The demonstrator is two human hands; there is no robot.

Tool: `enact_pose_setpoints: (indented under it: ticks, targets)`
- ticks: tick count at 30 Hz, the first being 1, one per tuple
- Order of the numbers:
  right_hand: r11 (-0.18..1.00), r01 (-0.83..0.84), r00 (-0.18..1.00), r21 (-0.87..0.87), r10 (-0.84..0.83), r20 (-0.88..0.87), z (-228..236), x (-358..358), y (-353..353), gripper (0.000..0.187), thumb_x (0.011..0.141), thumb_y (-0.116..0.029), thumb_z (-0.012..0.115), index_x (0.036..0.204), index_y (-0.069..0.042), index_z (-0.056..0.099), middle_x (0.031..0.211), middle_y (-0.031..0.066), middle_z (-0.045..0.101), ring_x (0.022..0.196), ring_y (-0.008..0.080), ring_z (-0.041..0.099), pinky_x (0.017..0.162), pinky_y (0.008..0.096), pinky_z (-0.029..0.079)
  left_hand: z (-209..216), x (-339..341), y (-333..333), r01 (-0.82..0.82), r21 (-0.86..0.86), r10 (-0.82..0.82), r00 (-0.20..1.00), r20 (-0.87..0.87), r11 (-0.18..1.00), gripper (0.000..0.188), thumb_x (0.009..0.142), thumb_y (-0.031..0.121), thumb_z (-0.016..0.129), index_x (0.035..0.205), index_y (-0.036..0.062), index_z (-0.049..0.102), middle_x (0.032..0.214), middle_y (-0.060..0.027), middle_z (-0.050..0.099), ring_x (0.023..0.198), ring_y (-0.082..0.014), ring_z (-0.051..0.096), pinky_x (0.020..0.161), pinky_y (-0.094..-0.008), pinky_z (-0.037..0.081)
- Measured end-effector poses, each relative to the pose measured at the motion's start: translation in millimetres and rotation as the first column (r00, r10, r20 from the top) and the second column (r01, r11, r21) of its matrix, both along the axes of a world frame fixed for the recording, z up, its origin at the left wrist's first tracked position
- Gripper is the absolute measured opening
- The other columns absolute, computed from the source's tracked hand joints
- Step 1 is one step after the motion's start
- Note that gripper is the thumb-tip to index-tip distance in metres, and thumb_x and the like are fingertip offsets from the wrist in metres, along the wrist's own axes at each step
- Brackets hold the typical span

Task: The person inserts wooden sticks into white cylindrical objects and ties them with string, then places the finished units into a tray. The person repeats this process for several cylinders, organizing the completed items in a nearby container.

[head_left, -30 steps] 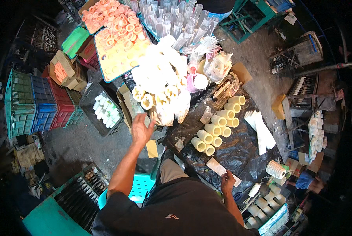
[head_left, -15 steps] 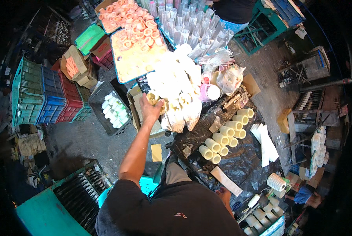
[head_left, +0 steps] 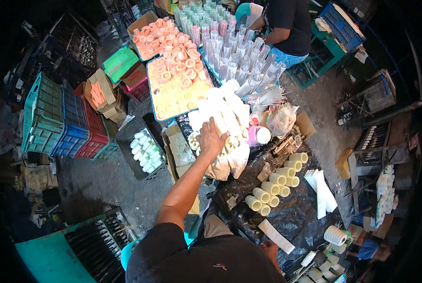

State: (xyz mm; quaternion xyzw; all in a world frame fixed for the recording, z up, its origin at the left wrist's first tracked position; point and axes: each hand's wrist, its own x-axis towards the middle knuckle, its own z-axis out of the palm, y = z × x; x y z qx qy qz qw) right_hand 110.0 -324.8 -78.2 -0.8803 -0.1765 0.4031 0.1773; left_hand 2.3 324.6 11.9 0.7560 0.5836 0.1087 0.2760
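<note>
My left hand (head_left: pixel 212 140) rests on the near left side of a brightly lit pile of white, wax-like pieces (head_left: pixel 223 107). Its fingers are stretched forward and apart, with nothing visibly gripped. Under and beside it lie hollow pale ends and a crinkled clear bag (head_left: pixel 237 160). Low at the table's near edge is my right hand (head_left: pixel 270 249), mostly hidden by my body, so its fingers cannot be read. Just right of it lies a flat white strip (head_left: pixel 276 236). Several hollow cream cylinders (head_left: pixel 270 187) stand in rows on black sheeting (head_left: pixel 298 214).
Orange rings (head_left: pixel 166 40) cover trays at the back, beside many clear tubes (head_left: pixel 227 54). A person (head_left: pixel 289 28) sits beyond them. A black crate (head_left: pixel 145 151) of white pieces and stacked plastic crates (head_left: pixel 69 120) stand left. White strips (head_left: pixel 320 191) and a spool (head_left: pixel 334 235) lie right.
My left hand has moved right and away from the pile's left edge onto its front, its fingers now more outstretched. The whole view has shifted slightly, showing more of the person behind.
</note>
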Motion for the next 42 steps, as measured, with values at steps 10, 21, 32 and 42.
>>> enact_pose_setpoints:
  ticks: [10,21,32,42]
  targets:
    - [0.999,-0.007,0.998,-0.044,0.01,0.061,19.5,-6.2,24.5,0.056,0.077,-0.044,0.083,0.105,0.003,0.073,0.086,0.0156,0.074,0.08,0.0297,0.07,0.077,0.0423,0.055,10.1,33.4,26.6,-0.28,-0.211,0.279,0.96,-0.037,0.936,0.113,0.083,0.051,0.078,0.162,0.0066,0.011,0.147,-0.026,0.044,0.132,-0.0424,0.05,0.104,-0.0657,0.038]
    - [0.999,-0.019,0.992,-0.027,0.023,0.127,19.0,-28.7,24.8,0.048,0.083,-0.042,0.078,0.109,-0.002,0.072,0.094,0.0208,0.073,0.091,0.0424,0.07,0.081,0.0482,0.054,-7.3,81.5,43.8,-0.48,-0.255,0.466,0.877,-0.12,0.839,0.152,0.059,0.075,0.085,0.163,0.0081,-0.004,0.16,-0.0263,0.029,0.146,-0.0411,0.036,0.107,-0.0779,0.03]
    - [0.949,0.307,0.923,0.075,-0.316,0.219,23.9,-62.9,-7.3,0.032,0.082,-0.035,0.076,0.097,-0.006,0.074,0.088,0.0185,0.073,0.083,0.0378,0.071,0.074,0.0479,0.055,-57.1,61.4,78.4,-0.466,-0.184,0.471,0.882,-0.018,0.866,0.145,0.052,0.073,0.088,0.153,-0.005,0.019,0.142,-0.0329,0.044,0.125,-0.0462,0.054,0.103,-0.0554,0.049]
    - [0.786,0.58,0.812,-0.214,-0.537,0.227,10.5,-127.0,-83.8,0.035,0.08,-0.037,0.079,0.088,-0.003,0.078,0.085,0.0179,0.076,0.078,0.0297,0.074,0.074,0.0389,0.058,-42.7,69.6,63.8,-0.417,-0.277,0.464,0.876,0.133,0.866,0.136,0.062,0.048,0.095,0.15,-0.0081,0.008,0.139,-0.0296,0.042,0.11,-0.0384,0.063,0.088,-0.0496,0.062]
